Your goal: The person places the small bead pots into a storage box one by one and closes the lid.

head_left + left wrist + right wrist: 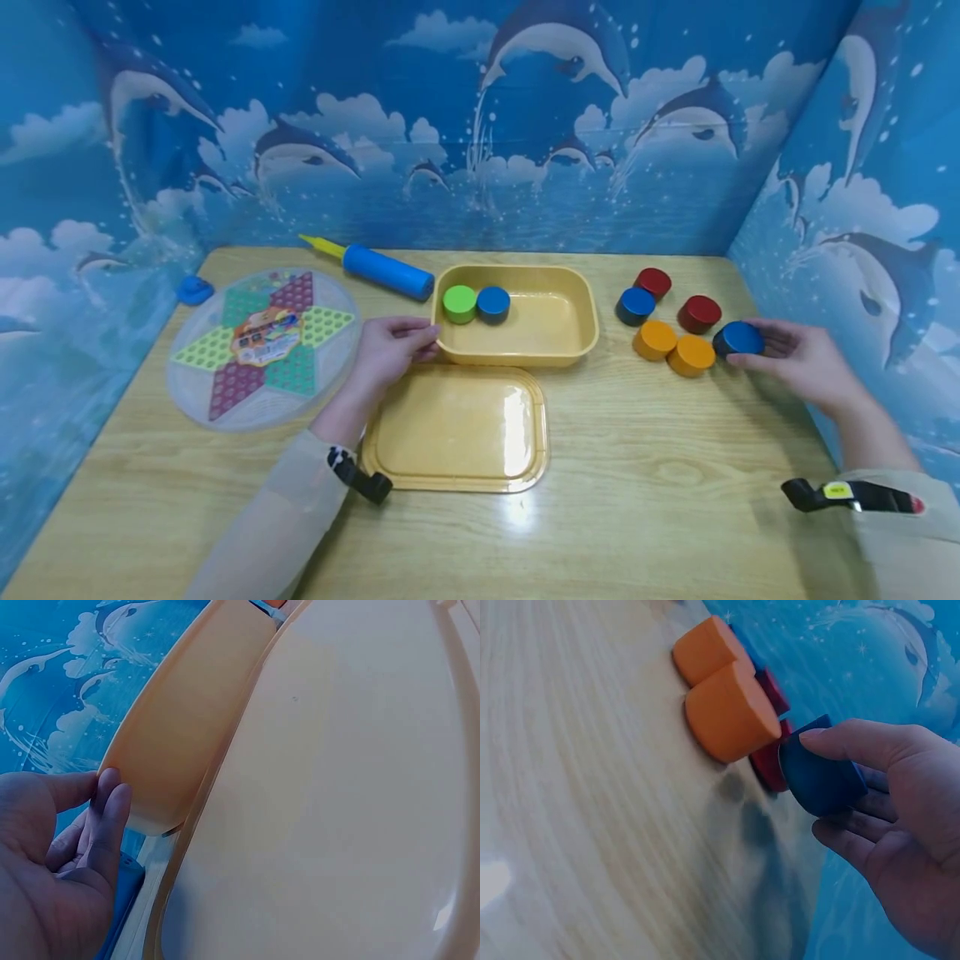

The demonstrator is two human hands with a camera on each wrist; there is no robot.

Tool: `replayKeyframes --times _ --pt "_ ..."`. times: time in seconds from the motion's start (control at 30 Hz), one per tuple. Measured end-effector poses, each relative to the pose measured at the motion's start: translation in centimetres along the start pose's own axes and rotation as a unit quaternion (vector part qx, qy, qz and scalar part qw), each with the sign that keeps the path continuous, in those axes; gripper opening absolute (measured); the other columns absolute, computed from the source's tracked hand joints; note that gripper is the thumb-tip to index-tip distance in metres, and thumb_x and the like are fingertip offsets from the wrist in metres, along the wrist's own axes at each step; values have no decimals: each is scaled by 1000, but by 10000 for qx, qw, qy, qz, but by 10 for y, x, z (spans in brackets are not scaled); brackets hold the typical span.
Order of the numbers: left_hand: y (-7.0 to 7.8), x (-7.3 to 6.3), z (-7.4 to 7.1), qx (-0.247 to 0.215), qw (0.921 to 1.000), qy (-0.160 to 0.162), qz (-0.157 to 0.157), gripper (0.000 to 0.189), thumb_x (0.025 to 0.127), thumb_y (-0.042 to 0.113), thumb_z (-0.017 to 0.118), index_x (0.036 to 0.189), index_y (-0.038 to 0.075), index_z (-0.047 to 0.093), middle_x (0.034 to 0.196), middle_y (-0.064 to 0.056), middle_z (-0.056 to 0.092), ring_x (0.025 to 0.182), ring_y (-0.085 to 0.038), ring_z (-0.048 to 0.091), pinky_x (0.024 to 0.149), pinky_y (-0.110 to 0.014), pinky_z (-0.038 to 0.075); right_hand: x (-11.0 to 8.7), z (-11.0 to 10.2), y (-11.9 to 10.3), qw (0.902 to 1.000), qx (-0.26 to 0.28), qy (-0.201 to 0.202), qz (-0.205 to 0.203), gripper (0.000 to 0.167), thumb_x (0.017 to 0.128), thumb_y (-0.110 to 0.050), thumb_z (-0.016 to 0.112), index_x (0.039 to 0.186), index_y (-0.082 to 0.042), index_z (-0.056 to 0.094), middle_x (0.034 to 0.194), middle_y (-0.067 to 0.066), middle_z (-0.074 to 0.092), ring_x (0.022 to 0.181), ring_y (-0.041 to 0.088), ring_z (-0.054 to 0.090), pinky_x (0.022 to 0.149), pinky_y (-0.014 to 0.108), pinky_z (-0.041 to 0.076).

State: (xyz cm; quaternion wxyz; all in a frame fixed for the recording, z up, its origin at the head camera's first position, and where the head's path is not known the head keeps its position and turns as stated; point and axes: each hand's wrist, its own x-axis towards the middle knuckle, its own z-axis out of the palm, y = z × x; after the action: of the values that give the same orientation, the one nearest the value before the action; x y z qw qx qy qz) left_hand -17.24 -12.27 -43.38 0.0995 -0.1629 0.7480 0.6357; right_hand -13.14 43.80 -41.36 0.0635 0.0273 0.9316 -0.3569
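In the head view, my right hand (802, 362) grips a blue round block (739, 340) between thumb and fingers. The right wrist view shows this blue block (817, 772) tilted above the table, its shadow falling below it. My left hand (397, 346) pinches the left end of a yellow plastic box (551, 360) at its rim. Inside that box, at the left, stand a green round block (460, 304) and a blue round block (493, 306). Two orange blocks (691, 357), two red blocks (700, 314) and another blue block (635, 307) cluster beside my right hand.
A yellow lid (457, 429) lies in front of the box, under my left wrist. To the left are a round star-patterned game board (262, 350), a blue pump (386, 271) with a yellow nozzle and a small blue object (195, 290). Dolphin-printed curtains (465, 167) border the table (637, 483).
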Motion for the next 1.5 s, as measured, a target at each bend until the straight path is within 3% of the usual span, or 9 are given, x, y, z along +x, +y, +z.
replayKeyframes --times 0.17,0.33,0.4,0.53,0.93,1.07,1.2,1.5 --pt "0 0 0 6 10000 9 38 29 99 17 79 124 2 74 107 -16 74 91 -25 76 78 -30 66 -1 -7 -22 9996 -37 146 -249 85 94 -43 82 153 8 47 149 37 50 130 54 55 77 -3 44" --pt "0 0 -1 -8 10000 -26 77 28 99 17 78 123 2 74 106 -16 75 92 -25 76 79 -31 66 1 -11 -44 9982 -96 259 -535 76 94 -38 83 150 4 54 145 33 56 122 29 66 79 0 48" --pt "0 0 -1 11 10000 -30 79 28 99 17 79 123 3 74 105 -15 75 92 -25 76 79 -31 66 3 -12 -53 9979 -80 209 -605 74 95 -37 83 151 3 54 145 32 56 123 30 66 79 1 49" --pt "0 0 0 -9 10000 -18 69 29 99 17 79 123 2 74 105 -15 75 91 -25 76 79 -31 66 9 -13 -72 9976 -8 26 -692 74 96 -35 81 153 2 51 148 31 54 129 49 58 79 2 50" --pt "0 -1 0 -46 10000 -24 76 26 99 16 79 120 2 74 105 -16 75 91 -25 76 78 -31 66 32 -10 -131 9934 -15 -294 -1105 74 95 -36 83 154 -3 52 150 24 55 131 47 59 82 4 51" --pt "0 -2 0 -55 10000 1 66 27 99 16 79 121 2 74 105 -16 75 91 -25 76 78 -30 66 40 -2 -149 9910 19 -447 -1258 75 94 -33 84 155 -4 52 152 22 54 131 45 60 94 24 59" --pt "0 -1 1 -82 9999 8 81 27 99 16 79 121 2 74 104 -16 75 91 -25 76 78 -30 66 48 7 -162 9888 -46 -511 -1401 74 94 -31 85 155 -5 52 153 21 53 131 44 60 104 52 54" --pt "-1 -2 1 -79 9999 54 57 27 99 16 79 121 2 74 104 -15 75 90 -25 76 78 -30 66 72 30 -187 9818 241 -952 -1623 70 94 -21 85 153 -3 53 152 19 55 132 39 59 105 52 55"
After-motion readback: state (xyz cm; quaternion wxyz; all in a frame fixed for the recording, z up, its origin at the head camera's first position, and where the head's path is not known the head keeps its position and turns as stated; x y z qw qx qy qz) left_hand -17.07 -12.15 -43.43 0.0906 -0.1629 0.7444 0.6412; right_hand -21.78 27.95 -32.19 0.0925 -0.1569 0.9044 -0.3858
